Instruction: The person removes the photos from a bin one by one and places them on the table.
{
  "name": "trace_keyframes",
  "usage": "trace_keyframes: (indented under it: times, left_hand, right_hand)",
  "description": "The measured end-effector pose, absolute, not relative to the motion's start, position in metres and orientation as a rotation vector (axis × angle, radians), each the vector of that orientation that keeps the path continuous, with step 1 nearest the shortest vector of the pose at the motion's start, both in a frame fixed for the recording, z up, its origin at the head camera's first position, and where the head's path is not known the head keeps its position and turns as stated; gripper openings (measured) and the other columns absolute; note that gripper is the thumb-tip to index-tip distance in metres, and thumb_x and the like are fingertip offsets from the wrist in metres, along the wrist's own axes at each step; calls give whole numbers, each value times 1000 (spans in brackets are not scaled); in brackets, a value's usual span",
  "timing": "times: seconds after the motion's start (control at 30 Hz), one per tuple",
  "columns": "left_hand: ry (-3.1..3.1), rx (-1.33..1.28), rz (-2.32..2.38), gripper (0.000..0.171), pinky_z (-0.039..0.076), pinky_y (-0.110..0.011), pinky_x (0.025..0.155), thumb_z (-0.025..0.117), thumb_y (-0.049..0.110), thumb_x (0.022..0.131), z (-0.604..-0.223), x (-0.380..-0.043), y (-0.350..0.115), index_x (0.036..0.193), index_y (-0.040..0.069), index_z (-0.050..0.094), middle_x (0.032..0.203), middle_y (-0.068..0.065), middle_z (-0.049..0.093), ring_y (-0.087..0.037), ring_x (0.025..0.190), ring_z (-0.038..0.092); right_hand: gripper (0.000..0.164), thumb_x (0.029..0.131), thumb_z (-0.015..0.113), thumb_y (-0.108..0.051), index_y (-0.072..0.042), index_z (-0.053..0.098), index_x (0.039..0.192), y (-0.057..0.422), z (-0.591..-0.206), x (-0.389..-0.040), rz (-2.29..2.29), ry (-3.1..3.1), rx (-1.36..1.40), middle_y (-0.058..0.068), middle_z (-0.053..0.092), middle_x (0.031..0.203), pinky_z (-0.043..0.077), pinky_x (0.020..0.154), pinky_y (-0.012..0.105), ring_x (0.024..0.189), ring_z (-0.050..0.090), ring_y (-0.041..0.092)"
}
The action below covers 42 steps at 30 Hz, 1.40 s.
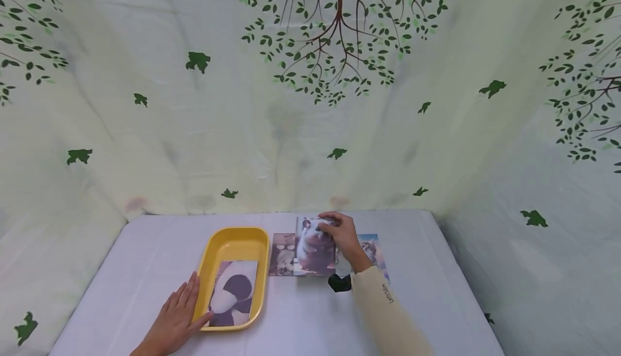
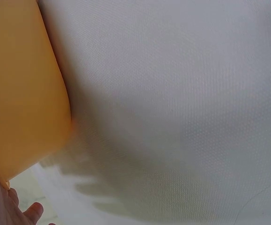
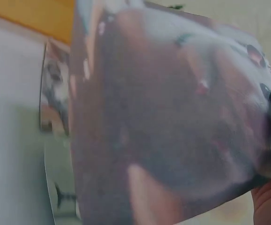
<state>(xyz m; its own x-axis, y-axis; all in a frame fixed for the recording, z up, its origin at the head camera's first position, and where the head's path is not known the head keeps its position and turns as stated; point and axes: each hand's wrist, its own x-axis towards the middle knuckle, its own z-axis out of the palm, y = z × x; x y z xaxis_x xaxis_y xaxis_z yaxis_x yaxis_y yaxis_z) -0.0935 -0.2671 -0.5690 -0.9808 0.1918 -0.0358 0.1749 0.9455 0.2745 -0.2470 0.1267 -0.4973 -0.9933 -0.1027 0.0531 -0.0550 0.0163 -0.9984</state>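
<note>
My right hand pinches a picture card by its upper right edge, thumb in front. The card shows a pale, round-eared animal and stands upright over the far part of the table. In the right wrist view this card fills most of the frame. My left hand rests along the left side of a yellow tray, fingers straight and thumb over the rim. Inside the tray, toward its near end, lies a black-and-white picture card. The left wrist view shows the tray's outer wall.
Behind the held card, one picture card shows at the left, beside the tray. A cat picture card lies partly hidden by the right hand. A dark patch sits by the right wrist. White cloth covers the table; leaf-patterned sheets surround it.
</note>
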Motion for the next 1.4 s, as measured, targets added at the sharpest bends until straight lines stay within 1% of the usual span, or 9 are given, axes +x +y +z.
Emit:
trace_keyframes:
  times: [0.1,0.2,0.43,0.7,0.83,0.97,1.13,1.23,1.4]
  left_hand:
    - [3031,278,429,99,20,-66,106,55,55,91,-569,-93,-268,151,-8,7,155,-24,19,-49,134,25]
    - [3043,284,440,99,20,-65,106,56,54,91,-568,-93,-269,151,-7,6,155,-24,18,-50,134,26]
    - [3075,301,431,99,23,-65,104,57,51,91,-568,-92,-273,152,-5,3,157,-22,15,-49,133,27]
    - [3065,293,441,100,24,-65,103,57,51,91,-571,-90,-272,152,-5,2,158,-22,14,-49,132,27]
    - [3082,309,432,99,25,-64,103,58,50,91,-571,-90,-271,152,-5,2,157,-22,17,-47,132,26]
    - [3093,316,433,98,25,-63,104,59,49,91,-571,-92,-270,152,-5,4,156,-22,19,-46,133,25]
    - [3077,309,427,98,24,-64,103,58,50,91,-570,-93,-269,152,-5,3,156,-23,19,-47,133,25]
    - [3071,303,417,99,25,-64,103,57,51,91,-570,-93,-268,152,-5,2,156,-23,19,-48,133,26]
    - [3071,302,427,100,25,-64,103,57,52,91,-570,-93,-267,152,-4,2,156,-23,20,-47,132,26]
  right_hand:
    - [31,85,71,-4,4,64,115,149,-513,-254,-2158,2240,-48,5,59,81,42,56,25,61,46,12]
    - [28,85,72,-3,1,64,111,169,-521,-255,-2147,2281,94,2,58,72,42,56,27,61,48,14]
    - [23,83,74,-4,-1,65,104,209,-536,-248,-2159,2314,399,1,64,74,48,64,27,68,57,14]
    - [26,85,73,-7,3,65,108,263,-550,-247,-2033,2487,457,-1,64,76,47,63,23,69,56,10]
    - [24,89,69,-10,2,64,109,291,-559,-250,-1832,2630,475,3,64,84,43,64,25,74,52,14]
    - [23,93,62,-12,-1,63,113,313,-567,-252,-1651,2716,510,12,61,99,41,74,33,86,49,23]
    - [24,95,59,-11,2,61,115,331,-573,-248,-1551,2738,482,23,58,114,41,84,44,100,49,33]
    - [24,94,58,-10,4,61,114,337,-576,-244,-1488,2765,447,24,59,116,43,84,43,102,51,34]
    - [23,94,59,-8,4,61,112,342,-580,-242,-1417,2829,442,23,60,109,43,79,41,95,52,32]
